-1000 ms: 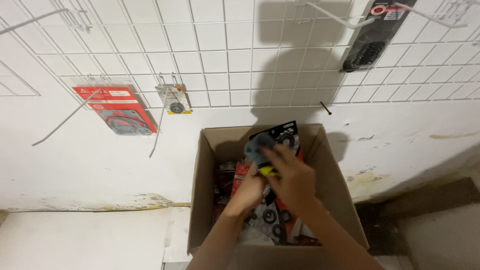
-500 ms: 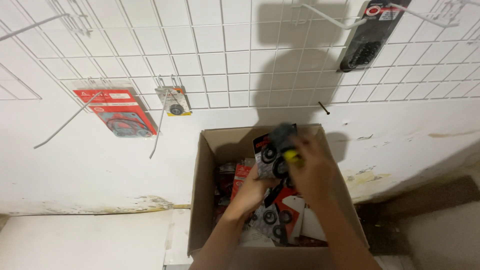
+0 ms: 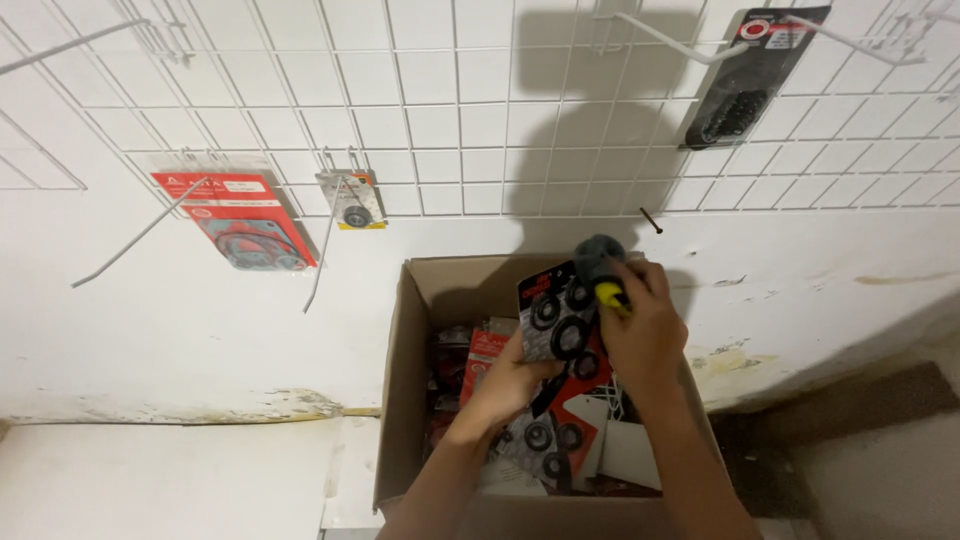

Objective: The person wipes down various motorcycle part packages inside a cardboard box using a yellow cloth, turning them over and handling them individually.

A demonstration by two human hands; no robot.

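Note:
An open cardboard box (image 3: 402, 380) stands on the floor against the wall, filled with several red-and-black blister packs of rubber rings. My left hand (image 3: 510, 385) reaches into the box and grips a pack of black rings (image 3: 556, 318) from below. My right hand (image 3: 645, 325) is raised over the box's far edge, closed around a dark round part with a yellow piece (image 3: 603, 272), and touches the top of the same pack.
A white wire grid (image 3: 430, 100) with long hooks covers the wall. On it hang a red gasket pack (image 3: 240, 220), a small bearing pack (image 3: 352, 202) and a black pack (image 3: 750, 75) at top right. A white ledge (image 3: 160, 475) lies at lower left.
Both hands have lifted the ring pack up out of the box toward its far edge. My right hand with the dark part moved up and to the right.

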